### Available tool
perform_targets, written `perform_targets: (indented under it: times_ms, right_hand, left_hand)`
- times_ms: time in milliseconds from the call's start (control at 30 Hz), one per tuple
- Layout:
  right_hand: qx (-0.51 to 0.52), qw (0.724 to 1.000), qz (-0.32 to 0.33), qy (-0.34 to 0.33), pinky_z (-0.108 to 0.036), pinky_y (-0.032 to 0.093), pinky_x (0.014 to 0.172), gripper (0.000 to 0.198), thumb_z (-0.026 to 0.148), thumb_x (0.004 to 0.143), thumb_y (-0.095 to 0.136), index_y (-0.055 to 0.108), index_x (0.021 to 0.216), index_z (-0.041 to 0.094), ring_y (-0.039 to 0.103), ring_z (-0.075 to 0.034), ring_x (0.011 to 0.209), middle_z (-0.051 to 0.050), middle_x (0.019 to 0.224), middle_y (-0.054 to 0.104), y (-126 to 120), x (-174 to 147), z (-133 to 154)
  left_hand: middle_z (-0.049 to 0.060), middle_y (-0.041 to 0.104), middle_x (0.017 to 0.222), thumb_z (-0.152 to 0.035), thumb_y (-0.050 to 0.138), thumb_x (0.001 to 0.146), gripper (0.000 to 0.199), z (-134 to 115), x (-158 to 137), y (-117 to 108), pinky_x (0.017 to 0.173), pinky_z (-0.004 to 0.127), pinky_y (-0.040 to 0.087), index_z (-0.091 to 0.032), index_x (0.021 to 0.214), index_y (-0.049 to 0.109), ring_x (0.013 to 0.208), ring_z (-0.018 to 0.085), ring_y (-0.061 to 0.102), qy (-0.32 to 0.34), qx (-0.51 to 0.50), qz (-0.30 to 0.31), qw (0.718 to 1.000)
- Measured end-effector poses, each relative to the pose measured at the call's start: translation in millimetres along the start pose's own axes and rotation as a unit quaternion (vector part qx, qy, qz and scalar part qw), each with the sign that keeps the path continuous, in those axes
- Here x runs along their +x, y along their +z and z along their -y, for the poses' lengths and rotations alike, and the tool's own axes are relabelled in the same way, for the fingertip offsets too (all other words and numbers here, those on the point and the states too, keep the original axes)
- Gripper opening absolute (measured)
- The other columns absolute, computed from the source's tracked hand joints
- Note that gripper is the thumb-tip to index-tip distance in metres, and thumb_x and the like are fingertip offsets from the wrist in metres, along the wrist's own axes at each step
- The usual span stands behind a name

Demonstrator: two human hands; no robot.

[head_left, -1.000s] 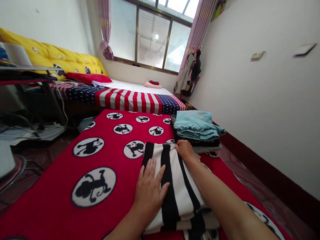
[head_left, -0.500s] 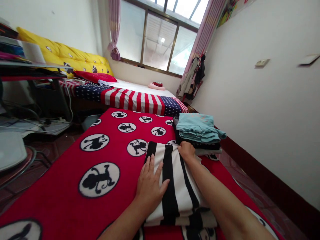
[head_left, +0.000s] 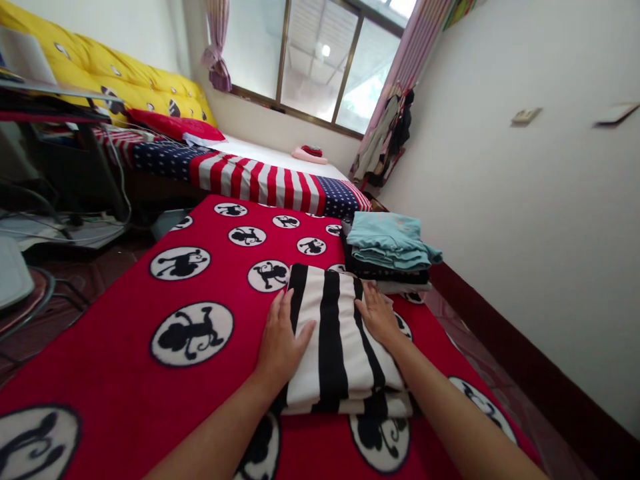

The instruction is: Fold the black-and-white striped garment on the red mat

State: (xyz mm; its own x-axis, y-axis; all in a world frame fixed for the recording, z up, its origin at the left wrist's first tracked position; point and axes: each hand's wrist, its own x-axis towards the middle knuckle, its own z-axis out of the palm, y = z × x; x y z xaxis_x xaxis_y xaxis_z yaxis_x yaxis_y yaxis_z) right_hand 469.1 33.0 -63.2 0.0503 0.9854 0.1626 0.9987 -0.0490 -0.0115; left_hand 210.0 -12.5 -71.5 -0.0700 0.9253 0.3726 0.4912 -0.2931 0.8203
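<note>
A black-and-white striped garment lies folded into a block on a red blanket patterned with monkey figures in white ovals. My left hand rests along the garment's left edge, fingers stretched and thumb spread over the cloth. At its upper right, my right hand lies flat with extended fingers on the stripes. Just beyond the right hand is a stack of folded clothes, topped by a light blue garment with black and pale cloth beneath.
Behind the blanket stands a bed with a stars-and-stripes cover and a red pillow. A desk with dangling cables and a stool are on the left. A white wall runs along the right; clothes hang by the window.
My right hand has gone from gripping the garment's upper edge to lying flat on it. My left hand has shifted to the left edge. The camera view has moved slightly.
</note>
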Motion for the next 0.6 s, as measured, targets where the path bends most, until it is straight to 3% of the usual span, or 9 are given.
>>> perform_targets:
  times_ms: [100, 200, 300, 367, 467, 600]
  right_hand:
    - [-0.018, 1.000, -0.020, 0.002, -0.050, 0.028, 0.109, 0.051, 0.033, 0.096, 0.038, 0.040, 0.143, 0.013, 0.029, -0.030, 0.141, -0.017, 0.151, 0.035, -13.0, -14.3, 4.5]
    - [0.045, 0.995, -0.070, -0.045, -0.048, 0.028, 0.110, 0.036, 0.026, 0.091, 0.049, 0.061, 0.122, 0.014, 0.039, -0.030, 0.135, -0.017, 0.143, 0.047, -41.2, -35.6, 28.9]
    - [0.236, 0.967, -0.071, -0.072, -0.039, 0.043, 0.098, 0.040, 0.039, 0.091, 0.050, 0.060, 0.122, 0.017, 0.059, -0.026, 0.114, -0.014, 0.121, 0.065, -77.2, -59.7, 63.1]
    - [0.333, 0.940, -0.018, -0.069, -0.036, 0.050, 0.083, 0.048, 0.048, 0.090, 0.049, 0.054, 0.129, 0.021, 0.066, -0.024, 0.097, -0.009, 0.107, 0.071, -99.0, -71.8, 84.1]
    - [0.356, 0.933, 0.016, -0.046, -0.033, 0.050, 0.075, 0.051, 0.051, 0.077, 0.063, 0.058, 0.120, 0.023, 0.067, -0.025, 0.087, -0.005, 0.098, 0.071, -114.1, -75.9, 102.7]
    - [0.393, 0.919, 0.002, 0.025, -0.030, 0.049, 0.065, 0.031, 0.033, 0.067, 0.066, 0.064, 0.094, 0.018, 0.065, -0.022, 0.076, -0.004, 0.084, 0.069, -101.1, -57.7, 101.6]
  left_hand:
    - [0.017, 0.064, 0.115, -0.045, 0.057, 0.084, 0.066, 2.5, 11.2, -9.8, 0.098, 0.048, 0.043, -0.013, 0.139, 0.041, 0.114, 0.031, 0.058, -0.122, -0.150, -0.006, 0.981]
    - [0.013, 0.071, 0.102, -0.053, 0.056, 0.083, 0.061, -2.4, 18.2, -21.4, 0.084, 0.040, 0.051, -0.014, 0.130, 0.053, 0.098, 0.029, 0.066, -0.212, -0.366, 0.045, 0.905]
    - [0.012, 0.068, 0.117, -0.057, 0.045, 0.088, 0.057, -16.1, 14.5, -29.1, 0.085, 0.037, 0.052, -0.019, 0.130, 0.055, 0.105, 0.027, 0.064, -0.197, -0.540, 0.154, 0.804]
    - [0.010, 0.061, 0.130, -0.058, 0.035, 0.092, 0.058, -26.4, 6.9, -30.8, 0.093, 0.040, 0.049, -0.022, 0.131, 0.055, 0.116, 0.027, 0.058, -0.163, -0.565, 0.241, 0.772]
    - [0.005, 0.051, 0.142, -0.060, 0.023, 0.094, 0.061, -37.0, -5.5, -29.1, 0.105, 0.043, 0.040, -0.025, 0.136, 0.051, 0.129, 0.027, 0.048, -0.112, -0.519, 0.329, 0.781]
    - [0.006, 0.049, 0.143, -0.066, 0.015, 0.092, 0.071, -38.3, -8.4, -23.2, 0.108, 0.043, 0.036, -0.023, 0.140, 0.046, 0.133, 0.025, 0.044, -0.074, -0.467, 0.358, 0.806]
